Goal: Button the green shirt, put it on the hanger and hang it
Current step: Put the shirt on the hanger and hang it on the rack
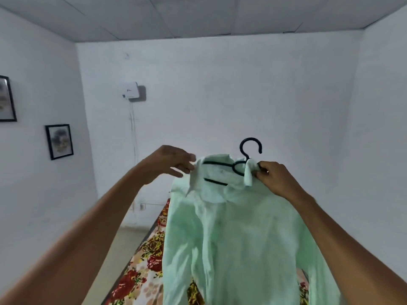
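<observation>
Green shirt held up on its hanger

Pale green cotton shirt [233, 234] hangs on a black plastic hanger [239, 166], raised in mid-air above a floral bedspread [141, 271]. Right hand [275, 179] pinches collar and hanger together; left hand [171, 161], fingers relaxed, touches the collar's other side.

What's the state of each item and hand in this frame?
Green shirt: on the hanger, held up in the air, not hung yet.
Hanger: inside the collar, hook free and upright.
Right hand: pinches the collar and hanger.
Left hand: fingers at the other collar edge; grip unclear.
</observation>
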